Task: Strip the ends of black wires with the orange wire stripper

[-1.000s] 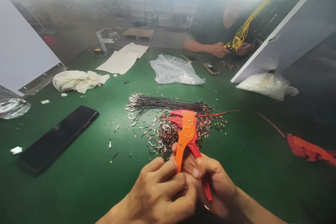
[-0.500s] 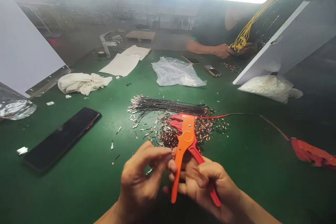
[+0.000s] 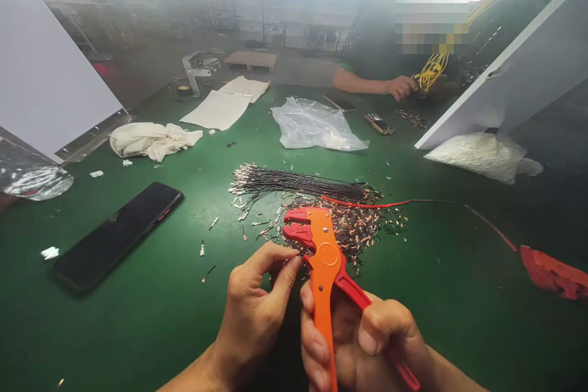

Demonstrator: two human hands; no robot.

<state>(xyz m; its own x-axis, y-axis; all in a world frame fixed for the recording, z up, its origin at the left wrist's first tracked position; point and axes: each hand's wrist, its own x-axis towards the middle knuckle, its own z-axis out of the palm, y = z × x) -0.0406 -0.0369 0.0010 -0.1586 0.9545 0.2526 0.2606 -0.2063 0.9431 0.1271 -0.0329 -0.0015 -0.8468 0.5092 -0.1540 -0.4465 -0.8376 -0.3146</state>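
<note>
My right hand (image 3: 362,343) is wrapped round the handles of an orange and red wire stripper (image 3: 327,254), whose jaws face up and left. Its handles stand apart. Beside the tool, just below its jaws, my left hand (image 3: 261,300) is closed in a pinch of thumb and forefinger. What sits between those fingertips is too small to make out. Behind the stripper lies a heap of short black wire pieces with copper ends (image 3: 362,229), partly hidden by the tool. A bundle of black wires with metal terminals (image 3: 298,182) lies beyond the heap.
A black phone (image 3: 120,236) lies at the left on the green table (image 3: 151,331). Farther back are a white cloth (image 3: 154,139), paper (image 3: 220,109) and a clear plastic bag (image 3: 315,125). A red strip (image 3: 367,203) runs right. Opposite, another person's hand (image 3: 400,87) holds yellow wires (image 3: 432,73).
The wire stripper has come lower and nearer in my right hand. My left hand's pinch has risen from beside the handle to just below the jaws. The view has shifted slightly.
</note>
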